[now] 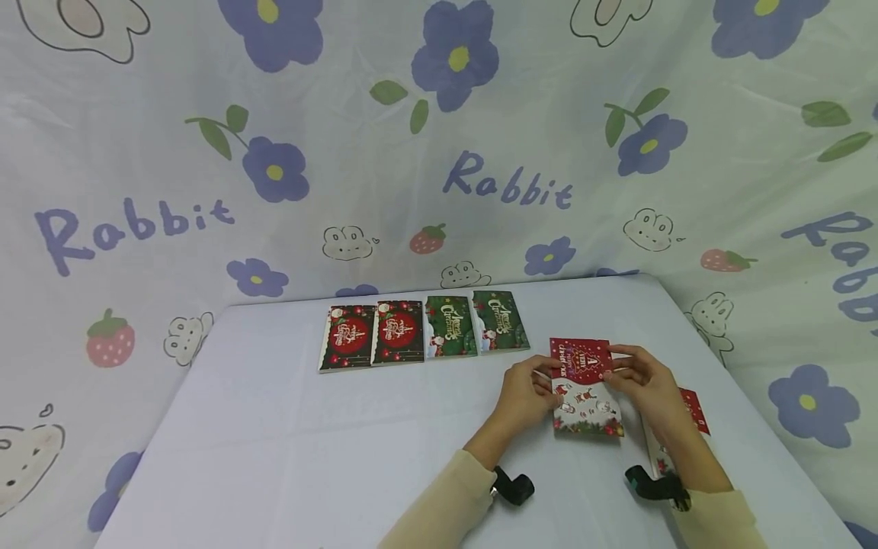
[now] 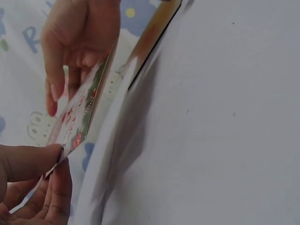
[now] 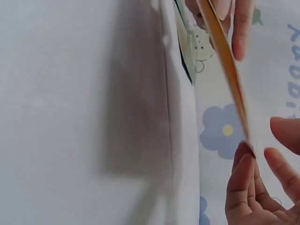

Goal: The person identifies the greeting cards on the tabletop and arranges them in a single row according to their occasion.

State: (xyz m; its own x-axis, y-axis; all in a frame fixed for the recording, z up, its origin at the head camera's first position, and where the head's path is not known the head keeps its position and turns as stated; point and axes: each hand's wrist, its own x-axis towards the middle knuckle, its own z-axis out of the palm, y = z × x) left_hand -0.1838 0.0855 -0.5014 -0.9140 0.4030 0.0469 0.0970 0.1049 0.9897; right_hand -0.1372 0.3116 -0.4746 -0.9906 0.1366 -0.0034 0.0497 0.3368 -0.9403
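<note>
Holding the red card between both hands, you keep it lifted a little above the white table, to the right of the centre. Your left hand pinches its left edge and your right hand pinches its right edge, so the card lies between the fingers, and both hands are equally near to it. Its long axis runs away from you, with the red part on the far end and the white Santa part toward you.

A row of four cards lies further back and to the left, well apart from your hands. Another card lies on the table just under your right forearm, mostly hidden.

From the head camera you see the printed face and both grips. The left wrist camera shows the card nearly edge-on, with thumb and fingers closed on its corner; the right wrist camera shows only the thin edge and the fingertips on it, not the picture.
</note>
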